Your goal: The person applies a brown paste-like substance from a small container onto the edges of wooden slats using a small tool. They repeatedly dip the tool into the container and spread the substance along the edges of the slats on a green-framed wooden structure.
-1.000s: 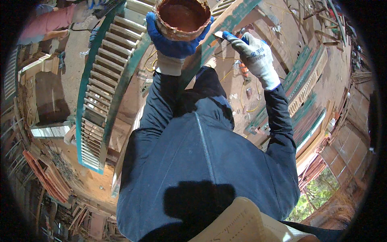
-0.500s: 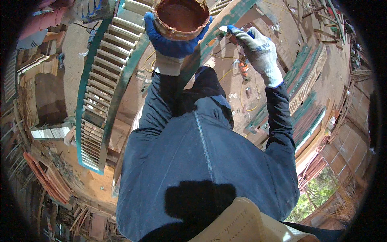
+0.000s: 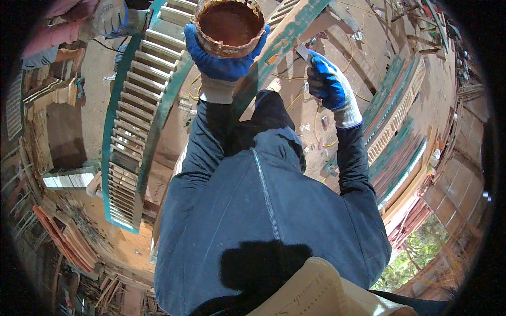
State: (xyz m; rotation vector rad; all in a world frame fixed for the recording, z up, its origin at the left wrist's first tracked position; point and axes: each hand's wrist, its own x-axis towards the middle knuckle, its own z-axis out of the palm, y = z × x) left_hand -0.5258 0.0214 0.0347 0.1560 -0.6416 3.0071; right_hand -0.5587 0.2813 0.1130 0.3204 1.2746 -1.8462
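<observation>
My left hand (image 3: 224, 68), in a blue-coated glove, cups a round, crusted container (image 3: 212, 47) from below. Reddish-brown material coats its inside. In my right hand (image 3: 329, 87), gloved the same way, is a small putty knife whose flat metal blade (image 3: 303, 51) points up and left; the fingers hide its handle. Between the hands runs a green-painted board (image 3: 282, 45) with bare and brownish patches. The blade is close to this board's right edge; whether they touch I cannot tell. A slatted green frame (image 3: 118, 121) adjoins on the left.
Another person's gloved hand (image 3: 110, 18) shows at the upper left. More slatted green panels (image 3: 395, 110) lie at the right. A yellow cord (image 3: 295, 100) trails over the ground near my bare foot (image 3: 274, 84). Stacked reddish boards (image 3: 63, 237) lie at the lower left.
My right hand has lowered slightly and turned over, so the glove's blue side and more of the blade show. The container has shifted slightly left. The other person's glove has come further into view.
</observation>
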